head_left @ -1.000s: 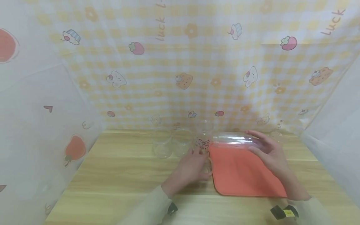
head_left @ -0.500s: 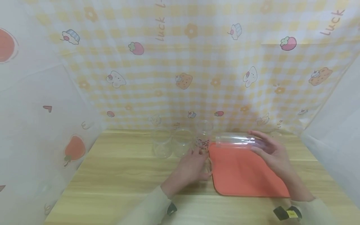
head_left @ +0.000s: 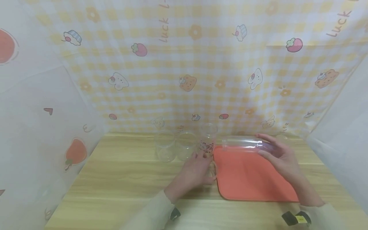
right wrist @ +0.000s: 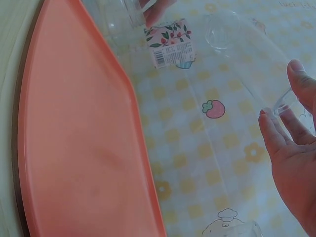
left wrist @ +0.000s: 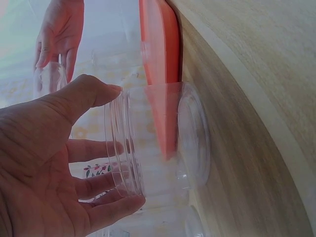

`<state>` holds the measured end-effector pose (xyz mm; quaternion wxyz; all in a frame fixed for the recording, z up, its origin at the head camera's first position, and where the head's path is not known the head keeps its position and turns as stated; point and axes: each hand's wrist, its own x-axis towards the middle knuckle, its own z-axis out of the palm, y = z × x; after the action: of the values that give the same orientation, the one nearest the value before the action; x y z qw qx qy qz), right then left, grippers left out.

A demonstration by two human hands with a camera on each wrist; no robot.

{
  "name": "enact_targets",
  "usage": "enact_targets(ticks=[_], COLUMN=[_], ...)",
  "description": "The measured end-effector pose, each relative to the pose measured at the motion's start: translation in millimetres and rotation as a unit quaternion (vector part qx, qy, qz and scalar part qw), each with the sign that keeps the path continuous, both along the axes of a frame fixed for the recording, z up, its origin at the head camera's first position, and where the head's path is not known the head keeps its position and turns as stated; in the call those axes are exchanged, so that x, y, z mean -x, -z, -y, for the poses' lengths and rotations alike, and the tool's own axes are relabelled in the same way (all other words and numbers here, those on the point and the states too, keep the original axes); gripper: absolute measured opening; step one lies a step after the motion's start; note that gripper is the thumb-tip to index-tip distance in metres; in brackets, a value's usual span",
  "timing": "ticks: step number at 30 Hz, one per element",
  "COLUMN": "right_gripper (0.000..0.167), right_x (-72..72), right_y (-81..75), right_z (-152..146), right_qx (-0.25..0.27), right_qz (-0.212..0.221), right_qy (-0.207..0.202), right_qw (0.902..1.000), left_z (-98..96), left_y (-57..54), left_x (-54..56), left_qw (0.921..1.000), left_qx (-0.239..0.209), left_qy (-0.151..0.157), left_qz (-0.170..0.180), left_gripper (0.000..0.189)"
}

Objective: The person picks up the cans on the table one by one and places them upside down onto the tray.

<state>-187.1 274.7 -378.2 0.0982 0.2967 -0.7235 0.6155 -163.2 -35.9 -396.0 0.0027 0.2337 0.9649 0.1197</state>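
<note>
My left hand (head_left: 195, 169) grips a short clear jar (left wrist: 163, 128) near its rim, thumb on one side and fingers on the other. The jar stands on the table beside the left edge of an orange-red tray (head_left: 256, 179); in the head view the hand mostly hides it. My right hand (head_left: 283, 159) holds a tall clear cylindrical container (head_left: 241, 143) by its right end. It lies sideways over the tray's far edge, its other end pointing left. In the right wrist view, thumb and fingers (right wrist: 276, 138) pinch round the end of this container.
Left of the tray stand two clear jars (head_left: 165, 147) side by side and a taller clear container with a flowered label (head_left: 207, 145). Another small clear object (head_left: 281, 138) sits at the back right. A checked cloth (head_left: 187, 64) hangs behind the wooden table (head_left: 120, 182).
The right hand has shifted slightly to the right, carrying the tall clear container with it, away from the labelled one. My left hand stays on the jar.
</note>
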Motion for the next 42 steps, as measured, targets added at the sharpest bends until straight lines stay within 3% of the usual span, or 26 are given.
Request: enact_targets(ticks=[6, 25, 36, 42], right_gripper=[0.059, 0.059, 0.063, 0.062], right_x=[1.6, -3.1, -2.1, -3.4], right_y=[0.9, -6.1, -5.4, -7.0], right_z=[-4.9, -12.2, -17.8, -19.6], right_qx=[0.015, 0.000, 0.012, 0.001], right_qz=[-0.025, 0.011, 0.001, 0.007], right_qy=[-0.026, 0.002, -0.023, -0.013], right_qw=[0.9992, 0.9999, 0.9997, 0.9999], left_z=[-0.1, 0.7, 1.0, 1.2], left_y=[0.2, 2.5, 2.8, 3.3], left_x=[-0.4, 0.3, 1.0, 1.3], left_qw=[1.0000, 1.0000, 1.0000, 1.0000], left_qx=[0.001, -0.004, 0.002, 0.005], left_qy=[-0.001, 0.008, 0.007, 0.007], left_qz=[0.004, -0.001, -0.001, -0.005], left_gripper=[0.081, 0.076, 0.076, 0.077])
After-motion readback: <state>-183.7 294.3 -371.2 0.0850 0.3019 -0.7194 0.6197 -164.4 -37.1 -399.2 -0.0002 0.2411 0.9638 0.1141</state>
